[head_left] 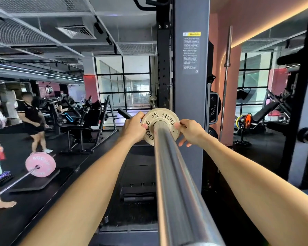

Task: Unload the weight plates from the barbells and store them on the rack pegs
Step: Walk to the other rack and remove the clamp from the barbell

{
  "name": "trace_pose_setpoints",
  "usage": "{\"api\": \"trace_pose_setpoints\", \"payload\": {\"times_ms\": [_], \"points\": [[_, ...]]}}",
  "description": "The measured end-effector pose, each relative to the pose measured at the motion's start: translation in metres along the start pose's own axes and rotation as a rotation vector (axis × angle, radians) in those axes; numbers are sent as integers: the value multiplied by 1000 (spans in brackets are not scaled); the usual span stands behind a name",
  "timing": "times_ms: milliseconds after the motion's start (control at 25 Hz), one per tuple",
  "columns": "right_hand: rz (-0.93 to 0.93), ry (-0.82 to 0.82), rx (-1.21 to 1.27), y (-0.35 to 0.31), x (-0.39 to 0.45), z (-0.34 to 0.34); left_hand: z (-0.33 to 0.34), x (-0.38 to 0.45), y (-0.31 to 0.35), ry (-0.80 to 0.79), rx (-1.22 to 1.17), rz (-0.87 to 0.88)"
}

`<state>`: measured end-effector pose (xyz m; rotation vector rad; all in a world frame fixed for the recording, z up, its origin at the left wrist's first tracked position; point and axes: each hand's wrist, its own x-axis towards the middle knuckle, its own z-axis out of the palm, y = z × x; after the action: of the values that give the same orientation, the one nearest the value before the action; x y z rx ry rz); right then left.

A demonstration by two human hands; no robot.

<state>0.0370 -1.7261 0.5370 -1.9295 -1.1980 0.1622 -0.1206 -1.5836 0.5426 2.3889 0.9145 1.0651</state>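
Early in the job, by the look of it. Small plate [160,126] on the sleeve [172,174], far in near the post [190,96]. Left hand [134,127] and right hand [190,132] pinching its rim on either side. Yet to slide off and hang on a peg. Pink plate [40,164] on the floor bar [12,183] also waiting.

Cream plate [160,126], black lettering; silver bar [174,174]; pink plate [40,164].
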Motion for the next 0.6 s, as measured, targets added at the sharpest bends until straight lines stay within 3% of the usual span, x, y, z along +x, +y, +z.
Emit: {"api": "trace_pose_setpoints", "payload": {"times_ms": [600], "points": [[53, -33, -1, 7, 20, 7, 7, 20, -13, -9, 44, 30]]}}
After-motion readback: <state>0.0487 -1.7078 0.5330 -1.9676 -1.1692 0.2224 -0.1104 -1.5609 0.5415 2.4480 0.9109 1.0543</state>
